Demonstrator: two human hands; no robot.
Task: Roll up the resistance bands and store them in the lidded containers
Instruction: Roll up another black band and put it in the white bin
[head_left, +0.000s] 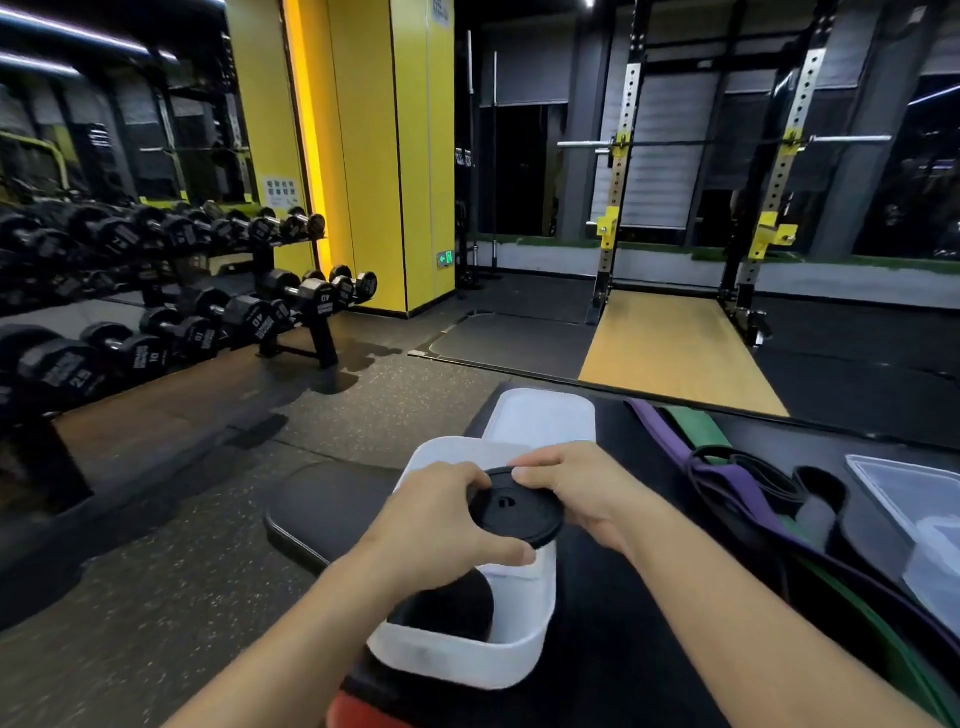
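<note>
Both hands hold one rolled black band (514, 512) between them: the left hand (441, 519) curls thumb and fingers round its near-left edge, and the right hand (576, 488) pinches its far-right edge. Directly beneath the grip sits the open white container (467, 662) on a black pad (623, 649), with its lid (545, 415) just beyond. Right of the grip sprawl a loose purple band (727, 486) and green band (696, 426), with a clear container (914, 499) past them.
</note>
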